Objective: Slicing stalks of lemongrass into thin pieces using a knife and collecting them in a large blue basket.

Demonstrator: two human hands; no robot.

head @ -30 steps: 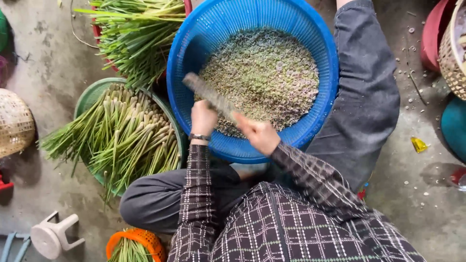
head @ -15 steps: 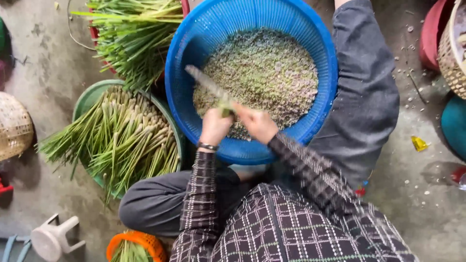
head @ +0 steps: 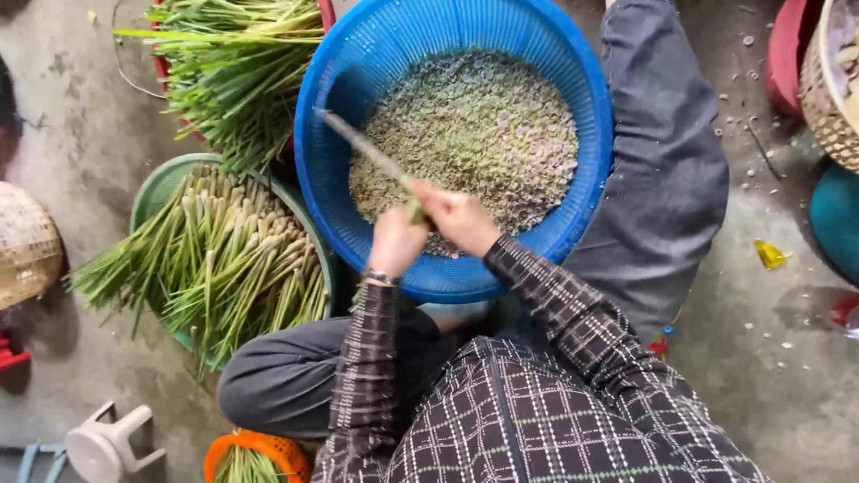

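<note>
A big blue plastic basket point(head: 573, 224) holds a heap of thinly sliced pale green and purplish pieces point(head: 474, 125). My left hand point(head: 394, 243) and my right hand point(head: 463, 220) meet over the basket's near side. Both are closed around the green end of a long thin lemongrass stalk point(head: 362, 148). Its pale end points up and left over the slices. A watch band sits on my left wrist. Anything else inside my right hand is hidden.
A green tub point(head: 154, 190) of trimmed lemongrass stalks sits at the left, and a red tub point(head: 326, 12) of leafy stalks lies behind it. An orange basket point(head: 234, 445) is by my knee. A woven basket point(head: 25, 246), a small plastic stool point(head: 103, 443) and other tubs ring the concrete floor.
My hands have drawn together at the stalk's green end. The left one dropped slightly, the right one rose, and the stalk's pale tip swung further up and left.
</note>
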